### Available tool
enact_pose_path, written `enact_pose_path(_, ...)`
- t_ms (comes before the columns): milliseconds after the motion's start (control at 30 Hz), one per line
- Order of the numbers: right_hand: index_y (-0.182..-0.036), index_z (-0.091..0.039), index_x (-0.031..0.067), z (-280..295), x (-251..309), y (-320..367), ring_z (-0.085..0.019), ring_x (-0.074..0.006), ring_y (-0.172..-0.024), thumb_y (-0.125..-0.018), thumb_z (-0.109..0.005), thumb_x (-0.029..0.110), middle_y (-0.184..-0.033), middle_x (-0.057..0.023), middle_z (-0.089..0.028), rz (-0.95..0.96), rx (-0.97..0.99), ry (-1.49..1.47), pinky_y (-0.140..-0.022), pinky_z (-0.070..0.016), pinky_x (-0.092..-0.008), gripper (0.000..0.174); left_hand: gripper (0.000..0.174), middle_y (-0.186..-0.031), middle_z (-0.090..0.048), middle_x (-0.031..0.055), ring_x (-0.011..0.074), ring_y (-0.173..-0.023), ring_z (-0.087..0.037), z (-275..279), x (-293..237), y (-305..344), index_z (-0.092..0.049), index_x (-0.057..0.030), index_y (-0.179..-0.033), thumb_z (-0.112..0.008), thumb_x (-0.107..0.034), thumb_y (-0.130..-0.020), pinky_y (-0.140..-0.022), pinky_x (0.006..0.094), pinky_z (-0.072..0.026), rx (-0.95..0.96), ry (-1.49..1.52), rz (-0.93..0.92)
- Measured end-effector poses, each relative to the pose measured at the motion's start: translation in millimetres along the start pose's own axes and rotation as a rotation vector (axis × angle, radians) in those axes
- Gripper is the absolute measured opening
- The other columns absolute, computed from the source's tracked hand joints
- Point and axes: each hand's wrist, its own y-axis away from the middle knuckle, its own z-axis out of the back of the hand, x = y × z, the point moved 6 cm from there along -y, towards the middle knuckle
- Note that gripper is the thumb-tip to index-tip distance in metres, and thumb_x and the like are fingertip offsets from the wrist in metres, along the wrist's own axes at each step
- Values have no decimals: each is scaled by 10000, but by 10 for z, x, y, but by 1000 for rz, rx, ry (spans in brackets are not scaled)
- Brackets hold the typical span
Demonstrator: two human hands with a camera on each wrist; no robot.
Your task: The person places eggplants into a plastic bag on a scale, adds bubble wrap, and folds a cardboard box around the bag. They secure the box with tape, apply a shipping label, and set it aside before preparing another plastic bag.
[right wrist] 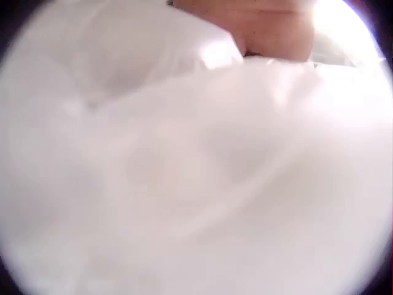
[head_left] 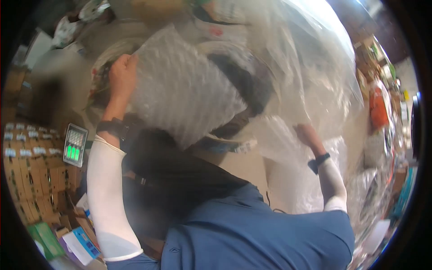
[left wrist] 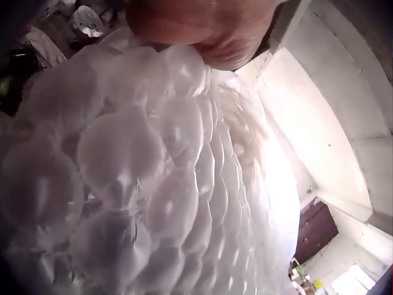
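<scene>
Left hand (head_left: pixel 122 78) pinches bubble wrap (head_left: pixel 182 87) extending rightward; right hand (head_left: pixel 308 136) grips clear plastic film (head_left: pixel 303 94).

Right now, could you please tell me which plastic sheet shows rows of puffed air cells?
The bubble sheet gripped by the left hand; the film at the right hand shows no clear rows.

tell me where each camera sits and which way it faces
Head: worn on the head, facing forward and down at the left hand, right hand and translucent plastic bubble wrap; white fabric sleeves and a blue shirt show.
Left wrist: worn there, facing the bubble wrap close up; part of the left hand shows at top.
Right wrist: worn there, facing blurred, whitish plastic sheeting; part of the right hand shows at top.
Shared by head and left wrist: bubble wrap, left hand.
</scene>
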Motion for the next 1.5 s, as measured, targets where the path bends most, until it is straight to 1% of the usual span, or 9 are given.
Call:
enact_pose_path(67, -917, -657, -26, 142, 490, -50, -625, -435, -946, -875, -648, 355, -1002, -246, -668, 94, 147, 177, -798, -481, -512, 383, 310, -843, -680, 143, 318, -771, -619, 402, 236, -41, -655, -44, -956, -537, -331, -949, -738, 392, -464, -44, 88, 146)
enact_pose_path(133, -1132, -596, -43, 388, 1110, -231, -573, -412, -1095, -807, -740, 304, -1175, -245, -609, 249, 24, 319, -889, -470, -474, 497, 296, -777, -556, -68, 45, -720, -448, 624, 557, -18, -623, -55, -870, -593, -328, -978, -668, 244, -411, -145, 306, 184)
enact_pose_path(267, -1438, -348, -55, 776, 2598, -803, -437, -340, -1321, -811, -766, 356, -1375, -218, -506, 517, 140, -645, -1071, -370, -400, 858, 295, -811, -555, -53, 55, -745, -450, 1094, 1118, 174, -628, -79, -877, -617, -359, -966, -685, 247, -404, -323, 292, 275)
enact_pose_path(500, -1311, -503, -68, 622, 5394, -1192, -610, -249, -1114, -931, -641, 272, -1216, -133, -637, 598, 921, -1791, -945, -481, -364, 528, 494, -938, -599, 97, 214, -890, -531, 1920, 1344, 977, -619, 11, -998, -666, -468, -887, -796, 334, -436, -618, 152, 478)
enact_pose_path(600, -1216, -583, 26, 892, 6144, -1230, -627, -186, -981, -921, -632, 226, -1134, -93, -648, 1162, 244, -858, -810, -515, -332, 359, 613, -1077, -679, 213, 327, -1013, -640, 2388, 1395, 1370, -637, 55, -1120, -667, -497, -856, -887, 393, -475, -646, 16, 432)
enact_pose_path(667, -961, -715, 73, 1236, 6612, -927, -679, -272, -883, -867, -610, 118, -936, -144, -710, 951, 307, -986, -787, -523, -375, 147, 592, -1029, -691, 213, 327, -956, -657, 2635, 1445, 1739, -651, 59, -1075, -685, -486, -845, -850, 399, -488, -677, -26, 374)
enact_pose_path(867, -1078, -636, 86, 1420, 7847, 513, -629, -268, -924, -761, -591, 69, -938, -96, -625, 1696, -726, -88, -781, -538, -356, 321, 318, -984, -689, 92, 167, -822, -653, 2461, 2066, 2691, -635, 11, -1118, -665, -210, -892, -694, 303, -535, -365, 376, 682)
enact_pose_path(1233, -1408, -451, 149, -594, 8756, 1273, -575, -357, -1127, -816, -689, 250, -1199, -150, -580, 1905, 263, 675, -881, -503, -466, 646, 367, -1295, -554, 131, 255, -1156, -588, 1269, 2907, 3516, -421, -26, -1329, -416, 25, -965, -1045, 424, -461, -716, 1685, 707)
enact_pose_path(1500, -1418, -418, 73, -930, 8725, 1138, -550, -309, -1138, -849, -607, 222, -1145, -128, -572, 2108, 202, 641, -822, -529, -430, 617, 279, -1214, -602, 129, 197, -1059, -617, 1130, 3097, 3623, -518, 2, -1254, -496, -68, -985, -930, 296, -506, -649, 1916, 932)
